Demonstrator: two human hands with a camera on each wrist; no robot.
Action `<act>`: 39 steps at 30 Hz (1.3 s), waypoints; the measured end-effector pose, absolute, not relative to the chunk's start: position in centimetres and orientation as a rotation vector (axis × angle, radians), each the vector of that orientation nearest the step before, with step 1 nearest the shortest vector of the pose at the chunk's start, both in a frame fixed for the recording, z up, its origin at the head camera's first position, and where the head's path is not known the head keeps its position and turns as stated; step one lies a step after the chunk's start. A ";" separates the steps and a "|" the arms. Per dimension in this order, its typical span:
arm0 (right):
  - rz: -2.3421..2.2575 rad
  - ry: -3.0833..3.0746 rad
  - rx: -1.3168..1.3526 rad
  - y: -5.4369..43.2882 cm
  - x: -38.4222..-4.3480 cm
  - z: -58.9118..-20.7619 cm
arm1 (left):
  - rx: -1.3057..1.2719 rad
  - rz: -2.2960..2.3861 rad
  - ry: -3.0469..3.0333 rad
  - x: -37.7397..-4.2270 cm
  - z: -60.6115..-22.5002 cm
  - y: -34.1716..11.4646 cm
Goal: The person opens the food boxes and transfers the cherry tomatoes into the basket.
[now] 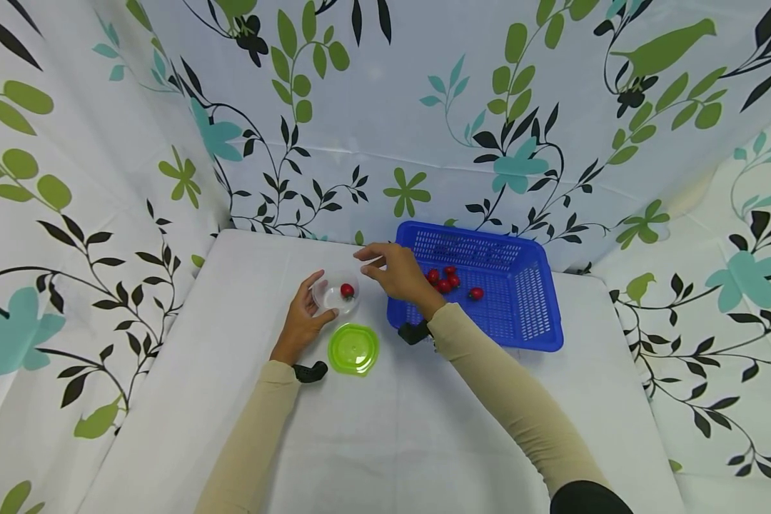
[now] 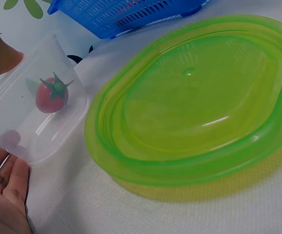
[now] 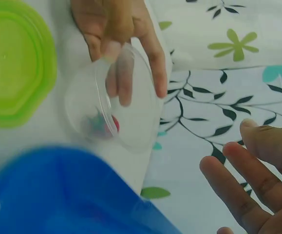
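My left hand grips a small clear plastic container, thumb on the near side and fingers round the far side. Inside it lies one cherry tomato with a green stem top, plain to see through the wall in the left wrist view. My right hand is between the container and the blue basket, over the basket's left rim. Nothing is between its fingers, which are apart and loosely bent in the right wrist view. Several more cherry tomatoes sit in the basket, partly behind the right wrist.
A green translucent lid lies on the white-covered table, just in front of the container. The basket stands at the back right of the table. Leaf-patterned curtains hang behind the table and at both sides.
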State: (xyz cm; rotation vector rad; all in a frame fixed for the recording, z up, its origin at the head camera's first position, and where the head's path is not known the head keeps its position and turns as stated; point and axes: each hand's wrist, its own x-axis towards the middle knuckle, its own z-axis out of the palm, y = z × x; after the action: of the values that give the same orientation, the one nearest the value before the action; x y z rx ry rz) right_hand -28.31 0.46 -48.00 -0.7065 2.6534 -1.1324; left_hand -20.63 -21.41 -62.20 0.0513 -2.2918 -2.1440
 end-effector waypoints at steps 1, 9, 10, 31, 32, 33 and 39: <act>-1.117 2.651 -0.707 0.1 -28.3 -48.2 | 0.056 -2.148 -2.294 -20.6 -62.1 -21.4; -0.994 2.653 -0.737 -2.0 -28.0 -49.6 | 0.052 -2.199 -2.285 -20.5 -61.2 -21.5; -0.973 2.656 -0.748 -2.3 -28.0 -49.7 | 0.048 -2.206 -2.278 -20.5 -61.2 -21.5; -0.613 2.742 -0.675 -6.2 -27.5 -53.2 | 0.011 -2.125 -2.279 -20.6 -62.5 -21.8; -0.636 2.737 -0.679 -6.2 -27.4 -53.3 | 0.014 -2.123 -2.281 -20.6 -62.5 -21.7; -0.658 2.737 -0.684 -6.3 -27.4 -53.3 | 0.016 -2.121 -2.284 -20.6 -62.6 -21.7; -0.691 2.776 -0.673 -6.6 -27.5 -53.4 | 0.023 -2.112 -2.290 -20.7 -62.6 -21.7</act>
State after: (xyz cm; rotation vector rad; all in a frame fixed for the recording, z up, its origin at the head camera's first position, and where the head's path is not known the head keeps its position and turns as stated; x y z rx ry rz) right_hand -27.46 -6.55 -53.36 -0.6734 2.7764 -0.6908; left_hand -20.73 -21.67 -62.64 0.0232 -2.2901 -2.1122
